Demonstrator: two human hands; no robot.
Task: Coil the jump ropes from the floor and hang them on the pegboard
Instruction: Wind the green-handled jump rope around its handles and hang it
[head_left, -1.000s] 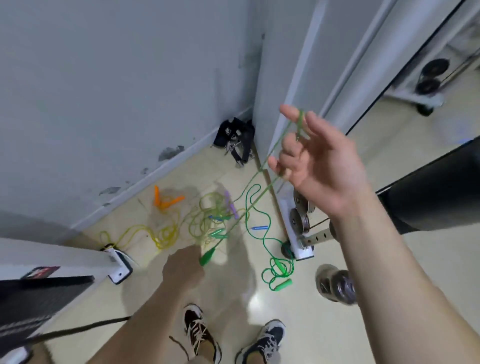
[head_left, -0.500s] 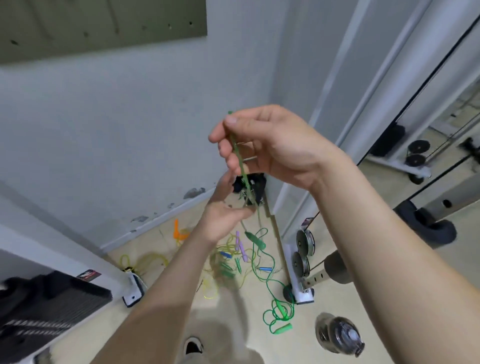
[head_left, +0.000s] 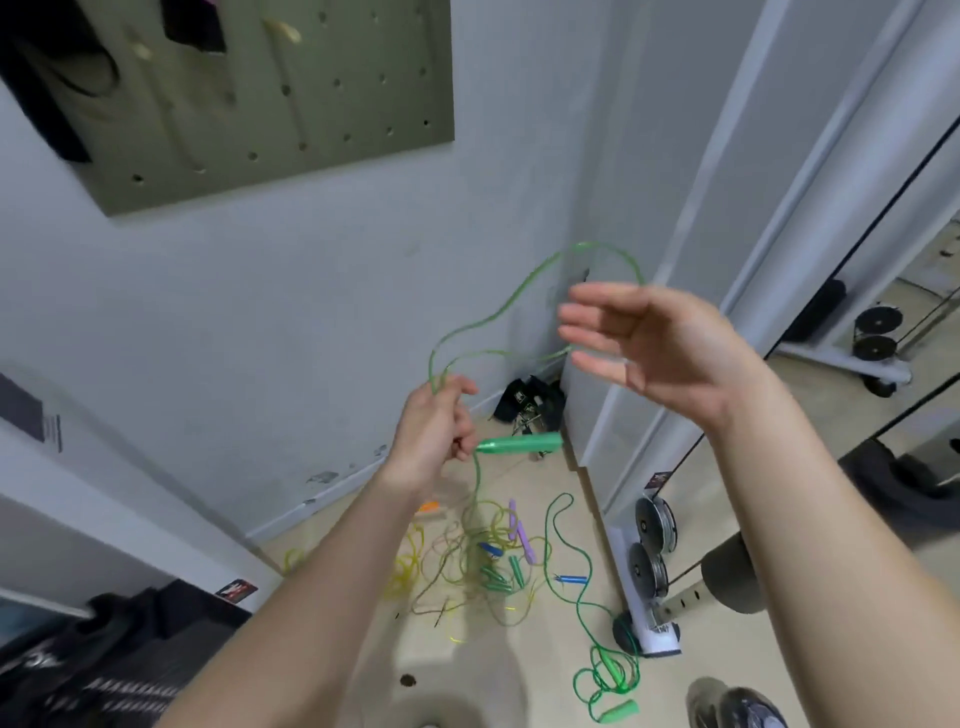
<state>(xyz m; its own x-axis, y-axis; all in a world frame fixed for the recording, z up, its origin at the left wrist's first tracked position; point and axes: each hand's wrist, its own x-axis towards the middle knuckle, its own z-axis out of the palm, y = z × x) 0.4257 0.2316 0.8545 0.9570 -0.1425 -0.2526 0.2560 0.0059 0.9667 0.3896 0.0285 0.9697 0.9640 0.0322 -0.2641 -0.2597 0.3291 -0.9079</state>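
Note:
My left hand (head_left: 434, 431) is raised at the centre and grips a green jump rope (head_left: 488, 317), whose green handle (head_left: 519, 444) sticks out to the right below the fingers. From that hand the rope arcs up and over to my right hand (head_left: 654, 343), which is flat with fingers spread; the loop passes behind it. The rope's other end trails down to the floor, ending in coils and a second green handle (head_left: 618, 709). A tangle of yellow, green and purple ropes (head_left: 478, 566) lies on the floor below. The olive pegboard (head_left: 311, 104) hangs on the wall at upper left.
Black items (head_left: 192, 26) hang on the pegboard's top edge. A black bag (head_left: 530, 405) sits in the corner. A white machine frame with weight plates (head_left: 649, 540) stands to the right, a water bottle (head_left: 737, 706) near my feet, dark gear (head_left: 104, 660) at lower left.
My left hand rose from the floor with the green handle and rope. My right hand let go of its pinch, opened and moved right, and a wide loop now spans both hands.

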